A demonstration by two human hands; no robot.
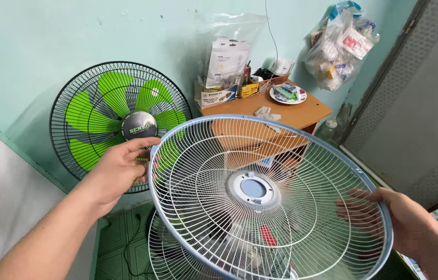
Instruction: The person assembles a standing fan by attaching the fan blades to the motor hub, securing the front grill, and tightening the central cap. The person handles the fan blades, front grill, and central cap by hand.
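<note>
1. The guard (pixel 260 197), a white wire fan grille with a blue rim, was held tilted in front of the person, nearest the camera, above a second white grille (pixel 177 254) low in the frame.
2. The left hand (pixel 120 166) pinched the rim at its left side, thumb over the edge and fingers behind. The right hand (pixel 395 218) clasped the rim at the right, fingers curled under the wires.
3. Risk: both grips sat only on the thin rim. A twist of either wrist could probably flex the wires or let the rim slip free.
4. Risk: the left rim lay just beside the green fan (pixel 120 122) against the wall. A swing leftward could likely strike its black cage.
5. Risk: the far rim overlapped the desk (pixel 281 111) in view. A push forward could probably knock the plate (pixel 288 95) or the box (pixel 218 96).
6. Room: the right side toward the grey door (pixel 421 103) appeared open; the floor below was crowded with parts and cable.
</note>
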